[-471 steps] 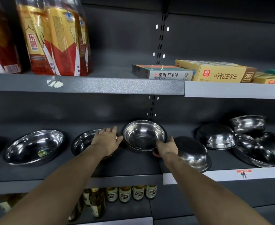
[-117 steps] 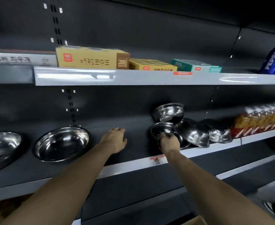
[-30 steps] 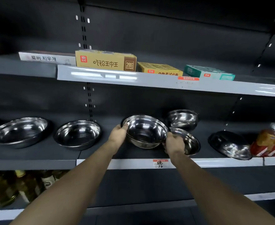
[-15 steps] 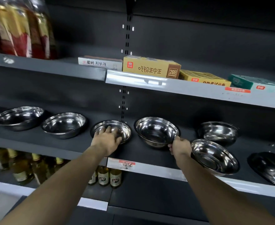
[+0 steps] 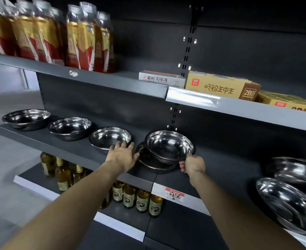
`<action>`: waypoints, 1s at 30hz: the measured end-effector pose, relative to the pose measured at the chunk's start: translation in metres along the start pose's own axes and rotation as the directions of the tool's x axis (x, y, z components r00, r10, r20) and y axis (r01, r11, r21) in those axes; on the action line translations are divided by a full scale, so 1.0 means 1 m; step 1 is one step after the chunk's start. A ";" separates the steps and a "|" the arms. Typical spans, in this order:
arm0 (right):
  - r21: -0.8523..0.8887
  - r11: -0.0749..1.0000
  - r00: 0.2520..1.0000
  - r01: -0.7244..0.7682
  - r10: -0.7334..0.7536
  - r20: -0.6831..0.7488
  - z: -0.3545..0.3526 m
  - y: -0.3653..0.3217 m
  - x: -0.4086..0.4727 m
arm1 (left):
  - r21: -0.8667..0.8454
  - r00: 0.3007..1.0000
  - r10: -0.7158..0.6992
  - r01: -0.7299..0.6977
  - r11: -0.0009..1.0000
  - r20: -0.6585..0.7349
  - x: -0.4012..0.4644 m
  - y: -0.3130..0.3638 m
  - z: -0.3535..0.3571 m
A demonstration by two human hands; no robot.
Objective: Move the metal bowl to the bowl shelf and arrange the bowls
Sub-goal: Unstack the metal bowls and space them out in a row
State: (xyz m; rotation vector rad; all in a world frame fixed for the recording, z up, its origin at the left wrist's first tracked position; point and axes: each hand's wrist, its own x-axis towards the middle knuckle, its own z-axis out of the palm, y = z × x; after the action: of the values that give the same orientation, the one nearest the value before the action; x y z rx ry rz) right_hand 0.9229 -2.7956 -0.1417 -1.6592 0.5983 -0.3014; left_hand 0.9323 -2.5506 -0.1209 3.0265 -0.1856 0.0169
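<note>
Several shiny metal bowls stand in a row on the dark bowl shelf point(image 5: 67, 147). My right hand point(image 5: 192, 164) grips the near rim of one metal bowl point(image 5: 169, 146), which tilts toward me on top of a lower bowl point(image 5: 154, 165). My left hand point(image 5: 123, 155) lies flat with fingers apart between that lower bowl and the third bowl point(image 5: 110, 138), its fingertips at the third bowl's rim. Two more bowls point(image 5: 70, 127) point(image 5: 26, 118) sit further left.
Two large bowls point(image 5: 296, 170) point(image 5: 289, 204) lean at the shelf's right end. Above are wrapped bottles point(image 5: 49, 33) and flat boxes point(image 5: 162, 79) point(image 5: 221, 85). Small oil bottles point(image 5: 136, 199) stand on the shelf below. A price tag point(image 5: 174, 194) marks the shelf edge.
The view swung left. My right hand's bowl now rests tilted on another bowl. My left hand slid off the neighbouring bowl to the gap beside it.
</note>
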 end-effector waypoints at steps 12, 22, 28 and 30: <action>-0.114 0.993 0.999 -0.043 0.045 0.010 0.050 0.012 -0.004 | -0.061 0.998 -0.056 0.058 0.996 0.037 -0.004 -0.047 0.002; -0.228 0.974 0.999 0.004 -0.013 -0.039 0.025 0.026 -0.010 | -0.017 0.994 0.106 -0.106 0.994 -0.004 0.016 0.002 0.014; -0.196 0.980 0.987 -0.032 0.000 -0.159 -0.047 0.036 -0.001 | -0.003 0.965 0.261 -0.261 0.965 -0.008 0.026 0.077 0.019; -0.179 0.983 0.976 -0.043 0.003 -0.216 -0.081 0.040 0.003 | -0.012 0.948 0.317 -0.317 0.948 0.009 0.025 0.108 0.023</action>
State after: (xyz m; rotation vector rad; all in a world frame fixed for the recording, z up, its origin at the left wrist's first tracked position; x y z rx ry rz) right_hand 0.8746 -2.8683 -0.1663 -1.8079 0.8279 -0.4233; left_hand 0.9439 -2.6622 -0.1313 2.9511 -0.6687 0.0268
